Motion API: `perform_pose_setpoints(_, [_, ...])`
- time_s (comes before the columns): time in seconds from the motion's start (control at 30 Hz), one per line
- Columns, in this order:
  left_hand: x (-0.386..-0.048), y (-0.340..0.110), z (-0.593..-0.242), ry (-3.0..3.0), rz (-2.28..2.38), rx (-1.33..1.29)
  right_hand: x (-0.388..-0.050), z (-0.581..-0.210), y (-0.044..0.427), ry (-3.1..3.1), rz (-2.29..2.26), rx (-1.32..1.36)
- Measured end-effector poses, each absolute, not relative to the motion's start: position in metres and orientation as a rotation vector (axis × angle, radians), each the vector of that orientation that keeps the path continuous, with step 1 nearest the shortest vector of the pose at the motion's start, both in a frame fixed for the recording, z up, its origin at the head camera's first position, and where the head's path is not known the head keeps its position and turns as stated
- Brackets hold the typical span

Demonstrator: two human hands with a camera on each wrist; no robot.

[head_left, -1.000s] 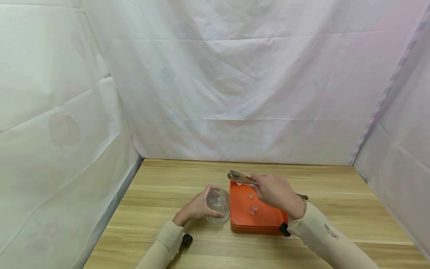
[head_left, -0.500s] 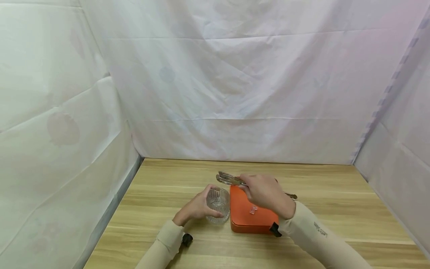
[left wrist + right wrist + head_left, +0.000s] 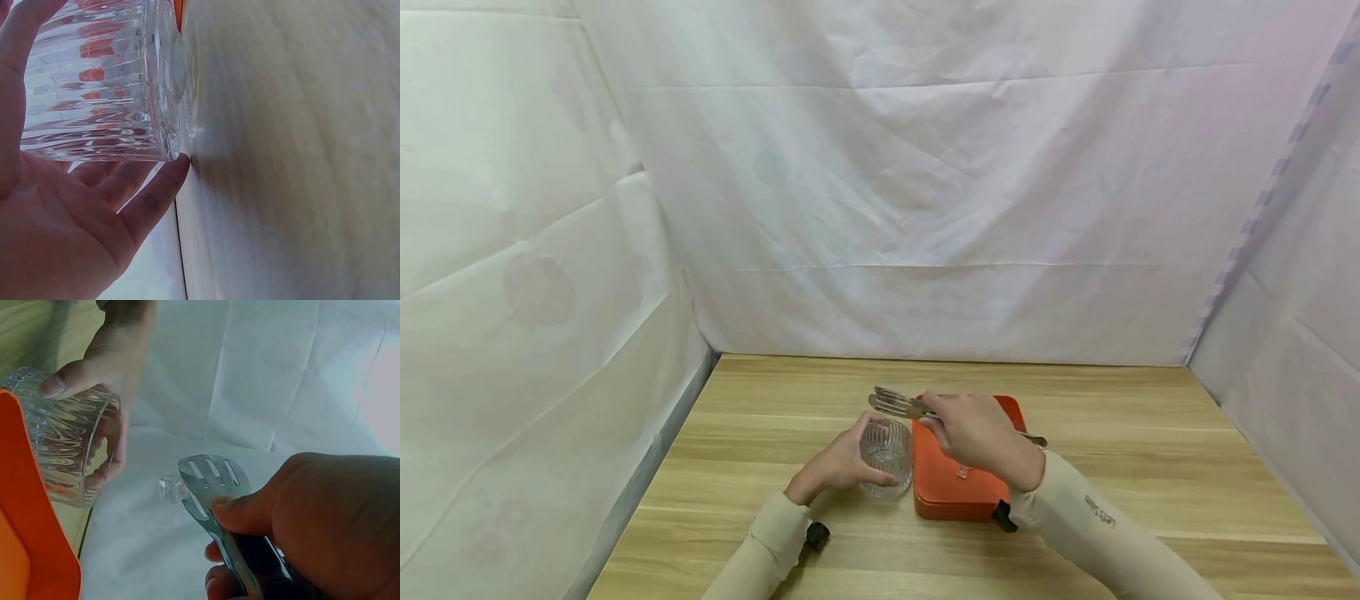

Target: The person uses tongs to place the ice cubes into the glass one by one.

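Note:
My left hand (image 3: 841, 460) grips a ribbed clear glass (image 3: 889, 457) standing upright on the table, thumb on the near side and fingers on the far side. In the left wrist view the glass (image 3: 103, 81) shows pale blurred shapes near its base. My right hand (image 3: 977, 432) holds metal tongs (image 3: 897, 403) with slotted ends, raised above the far rim of the glass. At the tips of the tongs is a small clear cube (image 3: 170, 487), best seen in the right wrist view. Another clear cube (image 3: 963, 472) lies in the orange tray.
The orange tray (image 3: 955, 510) stands right beside the glass, partly covered by my right hand and forearm. Both are on a wooden table (image 3: 775, 392). White cloth (image 3: 895, 208) hangs behind and on both sides.
My right hand has carried the tongs leftward from over the tray to above the glass. My left hand and the glass have stayed in place.

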State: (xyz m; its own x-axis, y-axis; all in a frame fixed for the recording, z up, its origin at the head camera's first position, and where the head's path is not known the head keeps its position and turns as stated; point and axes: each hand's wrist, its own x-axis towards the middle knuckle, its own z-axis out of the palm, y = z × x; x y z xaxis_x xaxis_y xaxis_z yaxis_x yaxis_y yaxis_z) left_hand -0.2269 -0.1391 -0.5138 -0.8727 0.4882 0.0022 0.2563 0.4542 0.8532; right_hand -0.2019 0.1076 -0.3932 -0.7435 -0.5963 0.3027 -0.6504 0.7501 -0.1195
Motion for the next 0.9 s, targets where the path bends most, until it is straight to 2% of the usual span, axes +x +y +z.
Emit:
perform_pose_setpoints(0.7, [-0.2253,-0.1385,-0.5121,2.424,1.393,0.589,-0.2002,-0.3994,0.1078,-2.768,0.292,0.994])
perform_pose_setpoints(0.9, [-0.2262,-0.1394,-0.5126,2.419,1.402,0.646,-0.1994,-0.4016,0.1142,-2.774,0.289,0.980])
